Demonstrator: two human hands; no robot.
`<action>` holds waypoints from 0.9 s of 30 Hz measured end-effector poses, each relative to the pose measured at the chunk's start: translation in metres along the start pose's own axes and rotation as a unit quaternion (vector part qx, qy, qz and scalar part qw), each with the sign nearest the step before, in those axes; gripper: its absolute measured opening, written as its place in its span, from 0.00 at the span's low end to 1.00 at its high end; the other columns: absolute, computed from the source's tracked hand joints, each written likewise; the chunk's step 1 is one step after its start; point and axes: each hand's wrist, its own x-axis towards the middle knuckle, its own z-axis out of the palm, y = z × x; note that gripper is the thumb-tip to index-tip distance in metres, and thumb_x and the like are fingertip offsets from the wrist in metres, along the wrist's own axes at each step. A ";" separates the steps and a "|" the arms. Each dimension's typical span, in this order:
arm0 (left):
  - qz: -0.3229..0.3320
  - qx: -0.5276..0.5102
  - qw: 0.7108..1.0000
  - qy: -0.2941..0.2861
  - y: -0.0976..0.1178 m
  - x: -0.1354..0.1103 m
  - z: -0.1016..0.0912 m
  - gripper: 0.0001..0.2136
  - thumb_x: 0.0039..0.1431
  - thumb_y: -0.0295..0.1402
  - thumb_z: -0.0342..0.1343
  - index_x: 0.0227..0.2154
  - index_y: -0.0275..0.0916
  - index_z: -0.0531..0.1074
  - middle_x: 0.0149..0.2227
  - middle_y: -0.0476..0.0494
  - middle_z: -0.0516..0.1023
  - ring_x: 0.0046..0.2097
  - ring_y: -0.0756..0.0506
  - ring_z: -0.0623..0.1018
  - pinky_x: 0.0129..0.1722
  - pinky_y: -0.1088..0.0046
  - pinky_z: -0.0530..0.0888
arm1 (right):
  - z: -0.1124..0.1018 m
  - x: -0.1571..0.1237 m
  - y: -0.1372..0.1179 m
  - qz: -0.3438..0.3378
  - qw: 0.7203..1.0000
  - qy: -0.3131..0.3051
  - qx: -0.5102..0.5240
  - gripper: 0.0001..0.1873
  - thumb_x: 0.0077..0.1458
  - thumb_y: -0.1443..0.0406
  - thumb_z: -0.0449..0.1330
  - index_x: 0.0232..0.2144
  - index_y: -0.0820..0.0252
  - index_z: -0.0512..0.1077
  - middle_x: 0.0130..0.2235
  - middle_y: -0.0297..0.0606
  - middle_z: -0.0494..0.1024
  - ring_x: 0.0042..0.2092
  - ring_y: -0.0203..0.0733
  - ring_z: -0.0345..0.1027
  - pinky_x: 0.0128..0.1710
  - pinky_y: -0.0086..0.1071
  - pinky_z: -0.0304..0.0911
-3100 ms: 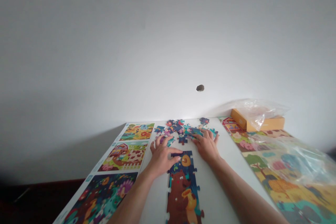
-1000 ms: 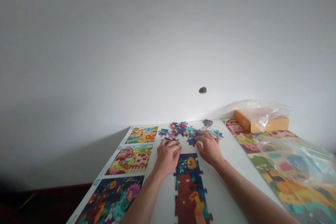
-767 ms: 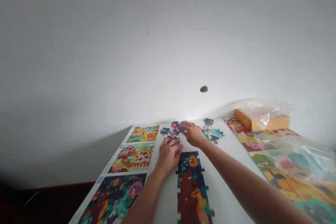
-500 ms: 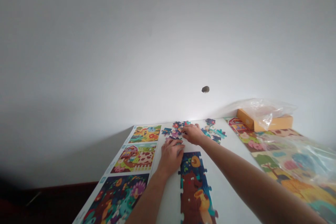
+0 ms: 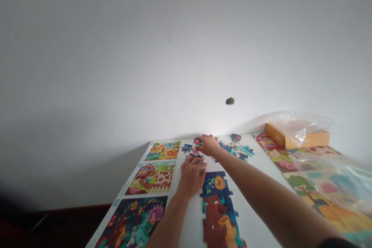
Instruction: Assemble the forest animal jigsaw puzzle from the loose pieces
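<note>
A partly joined jigsaw strip [image 5: 218,209] with a brown bear on dark blue lies on the white table [image 5: 261,186]. My left hand [image 5: 192,173] rests palm down just left of the strip's top end, fingers curled over a small piece. My right hand [image 5: 208,145] reaches across to the far pile of loose puzzle pieces [image 5: 232,149], fingers bent onto the pieces at the pile's left side. What those fingers hold is hidden.
A sheet of three reference pictures [image 5: 151,178] lies along the left edge. Finished colourful puzzles under clear plastic [image 5: 322,182] cover the right side. An orange box [image 5: 296,139] in a plastic bag sits at the back right. A white wall rises behind.
My right hand left the right part of the pile and crossed to its left side, further from me. My left hand stayed by the strip's top. The view drifted slightly.
</note>
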 end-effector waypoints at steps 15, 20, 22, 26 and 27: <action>-0.006 -0.009 1.000 -0.001 0.003 -0.001 -0.003 0.13 0.57 0.26 0.53 0.38 0.48 0.79 0.48 0.47 0.77 0.53 0.40 0.69 0.55 0.56 0.65 | 0.017 0.017 -0.017 0.043 0.999 0.026 -0.018 0.23 0.54 0.48 0.58 0.46 0.55 0.73 0.53 0.47 0.71 0.56 0.57 0.56 0.53 0.50 0.48; -0.007 -0.010 1.000 0.001 0.002 -0.001 -0.001 0.13 0.56 0.26 0.53 0.38 0.48 0.79 0.48 0.46 0.77 0.53 0.39 0.69 0.55 0.55 0.64 | 0.019 0.023 -0.017 0.057 0.998 0.022 -0.011 0.24 0.52 0.48 0.59 0.46 0.55 0.74 0.52 0.48 0.71 0.55 0.58 0.58 0.51 0.50 0.50; -0.006 -0.010 1.000 0.003 0.002 -0.001 -0.001 0.13 0.56 0.26 0.53 0.38 0.48 0.79 0.48 0.47 0.77 0.54 0.40 0.69 0.55 0.55 0.64 | 0.019 0.026 -0.016 0.061 0.998 0.022 -0.009 0.24 0.52 0.48 0.60 0.45 0.55 0.74 0.52 0.48 0.71 0.55 0.58 0.58 0.51 0.50 0.51; -0.003 -0.008 1.000 0.005 0.001 -0.001 -0.001 0.13 0.57 0.26 0.53 0.38 0.49 0.79 0.48 0.49 0.77 0.53 0.40 0.69 0.54 0.56 0.65 | 0.017 0.027 -0.009 0.069 0.997 0.021 -0.009 0.22 0.53 0.49 0.58 0.45 0.55 0.74 0.52 0.48 0.71 0.55 0.58 0.58 0.51 0.51 0.51; -0.003 -0.007 1.000 0.005 0.001 -0.001 -0.001 0.13 0.57 0.26 0.53 0.38 0.48 0.79 0.48 0.49 0.77 0.53 0.40 0.69 0.54 0.57 0.65 | 0.016 0.027 -0.007 0.073 0.997 0.021 -0.009 0.22 0.53 0.50 0.58 0.45 0.55 0.74 0.52 0.48 0.71 0.55 0.58 0.58 0.51 0.51 0.51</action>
